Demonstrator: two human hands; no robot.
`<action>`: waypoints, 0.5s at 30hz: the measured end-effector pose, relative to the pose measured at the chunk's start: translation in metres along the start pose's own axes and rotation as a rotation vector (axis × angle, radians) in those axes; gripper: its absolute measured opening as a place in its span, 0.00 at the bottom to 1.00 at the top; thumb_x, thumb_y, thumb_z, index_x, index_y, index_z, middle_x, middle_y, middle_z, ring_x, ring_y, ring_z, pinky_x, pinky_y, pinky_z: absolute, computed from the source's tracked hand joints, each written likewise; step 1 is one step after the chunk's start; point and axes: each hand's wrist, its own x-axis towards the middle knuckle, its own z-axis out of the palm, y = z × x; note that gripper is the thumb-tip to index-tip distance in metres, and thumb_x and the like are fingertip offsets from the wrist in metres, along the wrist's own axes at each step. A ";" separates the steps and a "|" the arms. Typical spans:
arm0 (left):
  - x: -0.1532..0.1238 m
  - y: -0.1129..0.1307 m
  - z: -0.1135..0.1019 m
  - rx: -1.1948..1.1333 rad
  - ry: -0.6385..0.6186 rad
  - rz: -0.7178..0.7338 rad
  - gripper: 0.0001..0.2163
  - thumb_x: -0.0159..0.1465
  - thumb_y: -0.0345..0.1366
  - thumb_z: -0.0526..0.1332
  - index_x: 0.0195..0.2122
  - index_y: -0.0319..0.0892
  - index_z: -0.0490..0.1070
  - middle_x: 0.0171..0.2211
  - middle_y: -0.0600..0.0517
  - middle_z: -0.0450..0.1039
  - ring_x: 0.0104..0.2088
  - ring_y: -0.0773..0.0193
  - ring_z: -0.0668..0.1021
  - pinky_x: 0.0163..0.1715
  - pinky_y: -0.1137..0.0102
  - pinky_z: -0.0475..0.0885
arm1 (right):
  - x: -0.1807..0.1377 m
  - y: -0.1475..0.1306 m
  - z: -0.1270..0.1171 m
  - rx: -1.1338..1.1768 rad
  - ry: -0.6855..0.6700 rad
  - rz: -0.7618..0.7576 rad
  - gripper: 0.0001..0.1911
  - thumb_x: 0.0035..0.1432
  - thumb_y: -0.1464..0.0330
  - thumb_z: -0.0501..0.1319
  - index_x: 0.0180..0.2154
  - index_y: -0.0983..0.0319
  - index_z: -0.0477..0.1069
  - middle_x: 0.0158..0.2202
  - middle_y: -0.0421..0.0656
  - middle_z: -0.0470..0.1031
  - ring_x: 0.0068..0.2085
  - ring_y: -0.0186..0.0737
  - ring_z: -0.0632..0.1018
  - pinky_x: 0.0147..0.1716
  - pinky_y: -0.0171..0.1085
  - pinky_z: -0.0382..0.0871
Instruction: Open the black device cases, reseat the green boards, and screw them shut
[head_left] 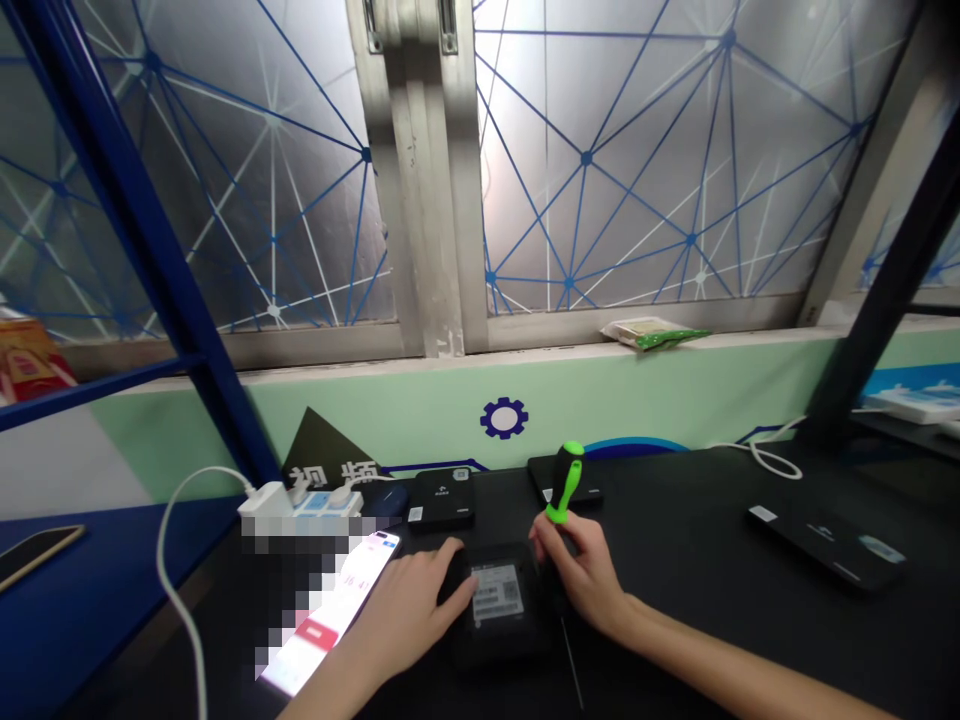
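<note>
A small black box (501, 640) with a white label lies face down on the black table (675, 560) right in front of me. My left hand (416, 595) rests on the box's left edge, fingers curled over it. My right hand (581, 570) grips a screwdriver with a green and black handle (564, 482), held upright at the box's right rear corner. The screwdriver's tip is hidden behind my fingers.
A lit phone (330, 625) lies left of the box. A white power strip (300, 500) with cables sits behind it. Other black boxes (442, 498) (825, 540) lie further back and right. A blue shelf post (157, 250) stands left; another phone (34, 550) lies far left.
</note>
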 end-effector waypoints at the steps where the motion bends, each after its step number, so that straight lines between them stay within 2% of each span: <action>1: 0.000 0.000 0.000 -0.005 0.003 0.004 0.23 0.72 0.53 0.47 0.58 0.44 0.67 0.38 0.45 0.79 0.39 0.47 0.81 0.37 0.60 0.71 | 0.001 -0.001 -0.001 0.011 0.014 0.026 0.22 0.69 0.58 0.54 0.24 0.62 0.67 0.20 0.38 0.64 0.23 0.34 0.66 0.26 0.34 0.61; 4: 0.000 -0.001 0.000 -0.003 0.009 0.010 0.24 0.72 0.53 0.47 0.58 0.43 0.67 0.38 0.45 0.79 0.39 0.46 0.81 0.36 0.60 0.71 | 0.007 -0.008 -0.005 0.015 0.054 0.097 0.26 0.67 0.55 0.55 0.20 0.61 0.64 0.17 0.35 0.55 0.20 0.32 0.58 0.21 0.34 0.53; 7: 0.000 -0.002 0.001 0.011 0.009 0.007 0.24 0.72 0.53 0.47 0.58 0.43 0.67 0.38 0.45 0.79 0.38 0.47 0.81 0.35 0.61 0.71 | 0.011 -0.017 -0.012 -0.026 0.027 0.163 0.26 0.64 0.53 0.58 0.20 0.62 0.66 0.17 0.33 0.50 0.21 0.31 0.55 0.21 0.34 0.50; 10: 0.000 -0.003 0.001 0.014 0.012 0.008 0.23 0.72 0.52 0.47 0.58 0.44 0.67 0.38 0.45 0.79 0.38 0.48 0.81 0.36 0.61 0.71 | 0.010 -0.023 -0.022 -0.045 -0.014 0.248 0.21 0.63 0.52 0.58 0.32 0.63 0.74 0.19 0.32 0.47 0.21 0.32 0.52 0.21 0.33 0.47; 12: -0.001 -0.002 0.000 0.011 0.006 0.005 0.23 0.72 0.52 0.47 0.58 0.44 0.67 0.38 0.45 0.79 0.39 0.47 0.81 0.37 0.61 0.71 | 0.007 -0.023 -0.030 -0.071 -0.003 0.280 0.21 0.64 0.51 0.57 0.39 0.63 0.72 0.20 0.32 0.48 0.22 0.32 0.51 0.20 0.33 0.46; 15: -0.002 -0.001 -0.002 0.005 -0.006 -0.003 0.24 0.72 0.52 0.47 0.58 0.42 0.67 0.38 0.44 0.79 0.39 0.46 0.81 0.37 0.59 0.71 | -0.001 -0.018 -0.043 -0.145 -0.012 0.325 0.20 0.66 0.50 0.53 0.37 0.61 0.67 0.22 0.32 0.45 0.22 0.32 0.49 0.21 0.33 0.45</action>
